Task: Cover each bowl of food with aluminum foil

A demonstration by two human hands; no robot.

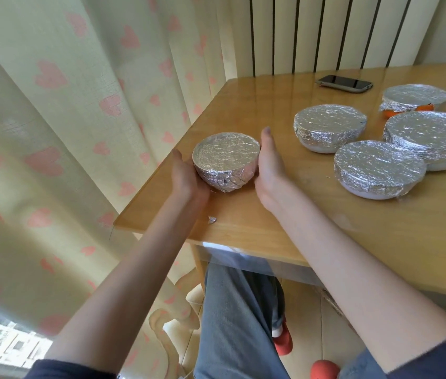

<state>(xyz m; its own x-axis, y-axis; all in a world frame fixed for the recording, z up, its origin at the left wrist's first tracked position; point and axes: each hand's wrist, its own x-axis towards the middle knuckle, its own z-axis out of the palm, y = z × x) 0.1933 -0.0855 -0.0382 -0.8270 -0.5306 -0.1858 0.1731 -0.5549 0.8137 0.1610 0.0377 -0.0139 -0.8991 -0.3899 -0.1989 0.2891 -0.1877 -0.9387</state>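
Your hands are flanking the small foil-wrapped bowl (226,162).
It is sitting near the counter (284,214) corner; your left hand (186,175) is cupping its side, your right hand (269,162) lying straight-fingered beside it.

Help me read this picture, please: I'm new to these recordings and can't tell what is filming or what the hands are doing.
There is no machine here. A person wears a camera on the head, looking forward and down, so both bare arms reach in from below. On the glossy wooden table stand five bowls, all already covered with aluminium foil. The small fully foil-wrapped bowl near the table's left edge sits between the hands: the left hand cups its side, and the right hand lies flat alongside with straight fingers. Four wider foil-topped bowls stand to the right, the nearest at. A dark phone lies at the back, and a tiny foil scrap near the front edge.
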